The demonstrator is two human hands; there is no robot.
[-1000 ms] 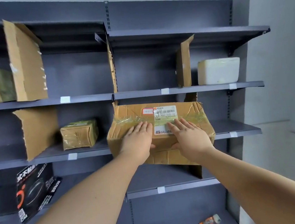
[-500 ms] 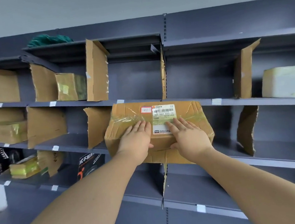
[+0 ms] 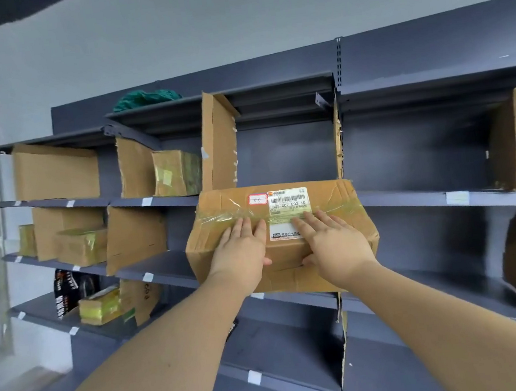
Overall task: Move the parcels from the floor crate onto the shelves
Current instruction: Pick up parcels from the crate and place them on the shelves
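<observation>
Facing dark shelves (image 3: 413, 202), grey wall (image 3: 198, 33)

You've got one brown cardboard parcel (image 3: 283, 237) under both palms, left hand (image 3: 241, 256) and right hand (image 3: 334, 247) flat on its top face, thumbs hooked over the near edge. Box is crumpled, taped with clear-yellowish tape, white shipping label between and just past your fingertips. It's roughly level, long side across you, held in front of the dark grey shelves (image 3: 413, 202); can't tell if it's touching a shelf.
</observation>
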